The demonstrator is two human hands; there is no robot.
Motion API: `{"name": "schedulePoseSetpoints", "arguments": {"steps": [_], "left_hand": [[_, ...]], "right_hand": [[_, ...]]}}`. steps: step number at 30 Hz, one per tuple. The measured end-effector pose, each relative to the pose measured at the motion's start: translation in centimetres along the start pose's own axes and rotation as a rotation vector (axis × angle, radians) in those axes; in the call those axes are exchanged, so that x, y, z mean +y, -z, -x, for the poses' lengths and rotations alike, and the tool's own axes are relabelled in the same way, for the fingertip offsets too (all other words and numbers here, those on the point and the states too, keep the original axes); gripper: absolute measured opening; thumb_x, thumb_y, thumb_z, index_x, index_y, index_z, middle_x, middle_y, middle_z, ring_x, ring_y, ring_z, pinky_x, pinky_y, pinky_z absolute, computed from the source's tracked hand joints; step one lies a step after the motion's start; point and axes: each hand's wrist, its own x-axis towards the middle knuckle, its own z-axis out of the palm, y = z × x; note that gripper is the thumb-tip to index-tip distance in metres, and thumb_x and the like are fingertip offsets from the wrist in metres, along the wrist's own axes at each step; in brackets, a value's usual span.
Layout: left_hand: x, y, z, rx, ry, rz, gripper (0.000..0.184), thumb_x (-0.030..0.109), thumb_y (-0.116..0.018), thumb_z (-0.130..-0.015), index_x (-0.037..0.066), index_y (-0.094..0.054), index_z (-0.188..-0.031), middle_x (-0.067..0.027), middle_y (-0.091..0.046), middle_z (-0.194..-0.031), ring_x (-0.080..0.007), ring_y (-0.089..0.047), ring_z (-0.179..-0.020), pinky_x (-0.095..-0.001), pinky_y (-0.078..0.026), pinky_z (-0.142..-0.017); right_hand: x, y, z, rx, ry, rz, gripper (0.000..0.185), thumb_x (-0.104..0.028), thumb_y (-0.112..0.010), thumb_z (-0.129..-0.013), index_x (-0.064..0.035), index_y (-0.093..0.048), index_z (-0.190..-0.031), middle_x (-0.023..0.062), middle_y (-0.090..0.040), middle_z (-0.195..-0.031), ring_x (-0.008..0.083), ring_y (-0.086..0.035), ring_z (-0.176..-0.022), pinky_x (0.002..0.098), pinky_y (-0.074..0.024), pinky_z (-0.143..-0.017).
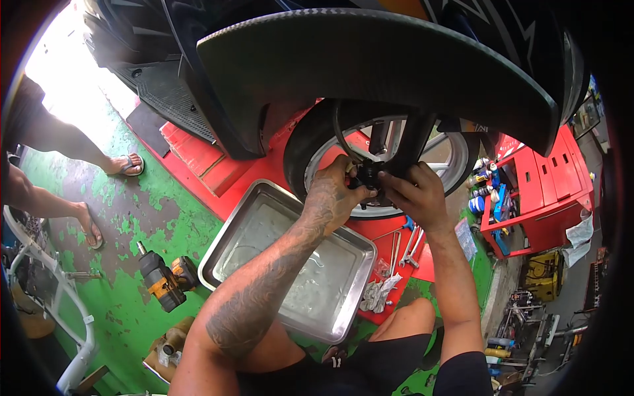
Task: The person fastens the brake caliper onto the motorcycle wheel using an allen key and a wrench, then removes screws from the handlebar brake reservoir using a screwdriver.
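Note:
Low on the motor scooter's front wheel (305, 142), a compact black part that looks like a brake caliper (367, 173) sits beside the fork leg (413, 140). A thin black hose (338, 125) runs down to it. My left hand (335, 191) grips the part from the left, thumb below and fingers curled above. From the right, my right hand (416, 195) closes its fingers on the same part. Fingers hide much of it. Below my forearms lies a metal tray (206, 267) with a shallow layer of clear liquid.
The dark front fender (370, 66) overhangs my hands. Wrenches (409, 247) and a crumpled rag (378, 294) lie on the red platform at right. An impact wrench (165, 277) rests on the green floor. Another person's feet (129, 164) are at left. A red tool cart (541, 191) stands right.

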Motion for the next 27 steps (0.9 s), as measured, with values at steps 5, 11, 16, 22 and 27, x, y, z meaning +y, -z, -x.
{"name": "schedulePoseSetpoints", "arguments": {"steps": [5,11,16,22,27], "left_hand": [[-0.3,-0.1,0.0,0.012,-0.036,0.013,0.048,0.021,-0.090,-0.075,-0.002,-0.056,-0.100,-0.0147,-0.064,-0.083,-0.0281,-0.065,-0.079,-0.0423,-0.051,-0.073],[0.8,0.4,0.2,-0.022,0.018,-0.006,0.047,0.020,-0.090,-0.075,-0.002,-0.056,-0.099,-0.0147,-0.064,-0.083,-0.0280,-0.064,-0.079,-0.0417,-0.050,-0.073],[0.7,0.6,0.1,-0.046,0.029,-0.010,0.046,0.019,-0.090,-0.075,-0.001,-0.056,-0.098,-0.0148,-0.063,-0.083,-0.0266,-0.065,-0.079,-0.0409,-0.050,-0.073],[0.7,0.0,0.3,-0.130,0.027,0.104,0.041,0.011,-0.086,-0.079,-0.001,-0.060,-0.108,-0.0124,-0.068,-0.093,-0.0234,-0.067,-0.087,-0.0392,-0.053,-0.079],[-2.6,-1.8,0.1,-0.043,-0.162,0.040,0.061,0.005,-0.081,-0.082,0.005,-0.055,-0.137,-0.0105,-0.069,-0.113,-0.0229,-0.066,-0.105,-0.0386,-0.054,-0.094]], "right_hand": [[0.6,-1.5,1.0,0.056,0.005,0.024,0.035,-0.013,-0.084,-0.073,-0.0139,-0.076,-0.107,0.0035,-0.067,-0.091,0.0252,-0.065,-0.077,0.0381,-0.0527,-0.067],[-0.1,0.2,0.0,-0.024,0.005,-0.030,0.034,-0.014,-0.086,-0.072,-0.0130,-0.076,-0.104,0.0036,-0.067,-0.091,0.0251,-0.065,-0.078,0.0385,-0.0532,-0.067],[0.4,-1.5,0.9,0.070,0.000,0.007,0.035,-0.016,-0.086,-0.072,-0.0139,-0.076,-0.106,0.0027,-0.066,-0.090,0.0247,-0.064,-0.077,0.0381,-0.0532,-0.067],[0.5,0.2,1.8,-0.049,-0.009,0.015,0.041,-0.017,-0.084,-0.071,-0.0156,-0.077,-0.111,0.0035,-0.058,-0.083,0.0259,-0.060,-0.076,0.0382,-0.0511,-0.067],[1.3,-2.7,2.0,0.199,0.045,-0.002,0.032,-0.019,-0.085,-0.066,-0.0167,-0.076,-0.097,0.0034,-0.058,-0.080,0.0267,-0.059,-0.074,0.0417,-0.0465,-0.065]]}}
